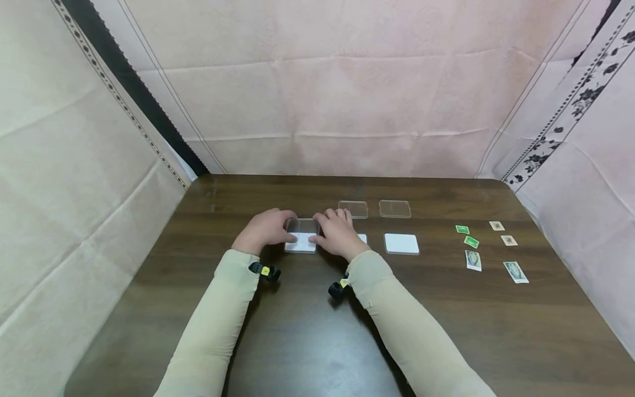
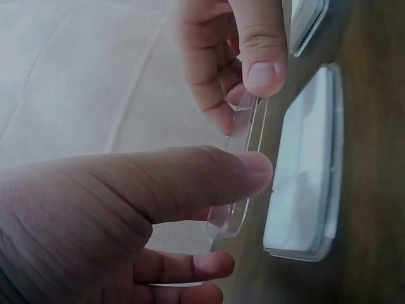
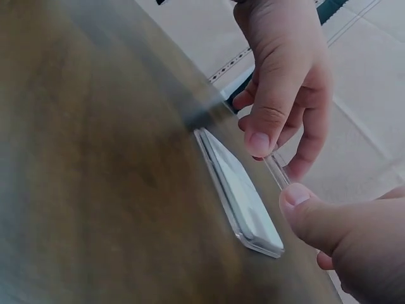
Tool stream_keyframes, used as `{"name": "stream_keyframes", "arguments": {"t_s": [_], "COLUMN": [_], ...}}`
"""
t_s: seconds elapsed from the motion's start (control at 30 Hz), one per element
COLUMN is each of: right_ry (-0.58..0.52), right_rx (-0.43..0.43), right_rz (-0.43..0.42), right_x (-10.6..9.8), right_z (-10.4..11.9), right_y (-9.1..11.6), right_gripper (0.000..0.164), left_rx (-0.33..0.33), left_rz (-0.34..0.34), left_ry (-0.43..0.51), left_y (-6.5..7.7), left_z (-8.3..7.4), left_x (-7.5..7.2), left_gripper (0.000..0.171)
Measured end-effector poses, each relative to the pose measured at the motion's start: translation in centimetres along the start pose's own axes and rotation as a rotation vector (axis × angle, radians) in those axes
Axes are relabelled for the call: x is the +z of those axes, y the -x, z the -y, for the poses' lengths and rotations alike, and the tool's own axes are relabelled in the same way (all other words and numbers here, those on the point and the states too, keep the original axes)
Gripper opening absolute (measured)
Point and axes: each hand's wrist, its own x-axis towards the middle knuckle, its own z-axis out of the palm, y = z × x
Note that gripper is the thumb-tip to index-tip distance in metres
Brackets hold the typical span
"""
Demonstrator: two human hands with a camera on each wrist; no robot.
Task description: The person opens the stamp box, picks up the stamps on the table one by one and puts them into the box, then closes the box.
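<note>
Two pale sleeves reach up from the bottom of the frame to a dark wooden desk (image 1: pixel 297 331).
At centre frame the left hand (image 1: pixel 265 229) and right hand (image 1: pixel 337 234) each pinch an edge of a clear plastic lid (image 1: pixel 301 226), held tilted just above a white-lined tray (image 1: pixel 300 244). Small stamps (image 1: pixel 471 241) lie at right.

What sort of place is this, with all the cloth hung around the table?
Probably a makeshift recording booth rather than a home: pale sheets screen a dark wooden table on three sides, small cameras are strapped to both wrists, and clear cases and stamps lie in neat rows.
</note>
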Motion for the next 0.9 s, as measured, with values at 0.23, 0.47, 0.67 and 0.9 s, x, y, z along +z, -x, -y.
{"name": "stream_keyframes", "arguments": {"t_s": [0.23,0.47,0.67,0.9], "right_ry": [-0.038,-0.064,-0.032,-0.009], "right_rx": [-0.006,0.01,0.066,0.12], "right_rz": [0.019,0.032,0.045,0.084], "right_x": [-0.2,0.3,0.6,0.6], "right_z": [-1.5,-3.2,-4.1,-4.0], "right_y": [-2.2,-4.9,-6.4,-6.9], "right_gripper": [0.066,0.065,0.065,0.065], "left_rx": [-0.018,-0.048,-0.063,-0.099], "left_rz": [0.003,-0.001,0.023,0.034], "left_ry": [-0.029,-0.061,-0.053,-0.044], "left_y": [-2.5,-4.6,-6.6,-7.8], "left_z": [0.4,1.0,1.4,1.7], "left_x": [-0.6,-0.9,-0.4,0.6], "left_gripper": [0.057,0.06,0.061,0.063]}}
